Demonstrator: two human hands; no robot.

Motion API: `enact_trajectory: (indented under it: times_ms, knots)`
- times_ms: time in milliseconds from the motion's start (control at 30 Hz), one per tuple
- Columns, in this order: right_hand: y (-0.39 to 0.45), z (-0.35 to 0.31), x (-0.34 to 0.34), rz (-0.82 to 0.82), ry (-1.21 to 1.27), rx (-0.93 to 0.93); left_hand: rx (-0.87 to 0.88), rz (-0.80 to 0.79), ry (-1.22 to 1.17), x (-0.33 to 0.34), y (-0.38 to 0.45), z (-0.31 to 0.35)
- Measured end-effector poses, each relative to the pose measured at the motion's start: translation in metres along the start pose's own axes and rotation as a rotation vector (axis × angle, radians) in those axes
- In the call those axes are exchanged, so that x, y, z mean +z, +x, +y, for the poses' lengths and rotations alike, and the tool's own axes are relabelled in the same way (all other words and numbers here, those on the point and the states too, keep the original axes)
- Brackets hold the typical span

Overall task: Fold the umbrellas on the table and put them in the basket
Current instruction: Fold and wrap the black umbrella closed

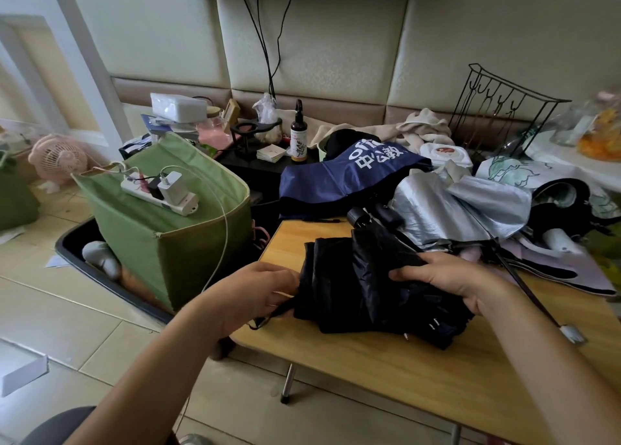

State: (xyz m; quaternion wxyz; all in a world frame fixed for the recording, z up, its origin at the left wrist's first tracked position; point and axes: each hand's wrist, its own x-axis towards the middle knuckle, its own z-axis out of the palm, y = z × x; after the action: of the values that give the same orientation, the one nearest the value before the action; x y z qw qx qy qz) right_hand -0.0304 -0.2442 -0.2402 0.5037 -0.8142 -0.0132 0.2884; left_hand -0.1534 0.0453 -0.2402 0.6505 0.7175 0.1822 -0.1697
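A collapsed black umbrella (356, 283) lies on the wooden table (386, 370), its cloth bunched in loose folds. My left hand (255, 293) pinches the thin black strap at the umbrella's left end. My right hand (447, 276) grips the bundled cloth from the right, thumb on top. Behind it lie a silver-lined umbrella (460, 206), a navy umbrella (342, 175) with white lettering, and a white flower-printed umbrella (524, 172). The green fabric basket (188, 253) stands on the floor left of the table, with a white power strip (158, 192) lying across its open top.
A black tray (87, 273) on the floor holds the basket. A brown spray bottle (298, 135), boxes and cloths crowd the back. A black wire rack (504, 108) stands at back right. A pink fan (57, 159) sits far left. A charging cable hangs beside the basket.
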Motion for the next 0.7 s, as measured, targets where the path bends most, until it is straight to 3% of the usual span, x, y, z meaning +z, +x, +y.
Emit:
enact_trajectory:
  times_ms: [200, 700]
  knots:
    - [-0.003, -0.002, 0.001, 0.014, -0.011, 0.011, 0.056, 0.006, 0.222, -0.012, -0.007, 0.000]
    - [-0.005, -0.003, 0.002, 0.027, -0.058, 0.037, 0.002, 0.114, 0.317, -0.017, -0.004, -0.005]
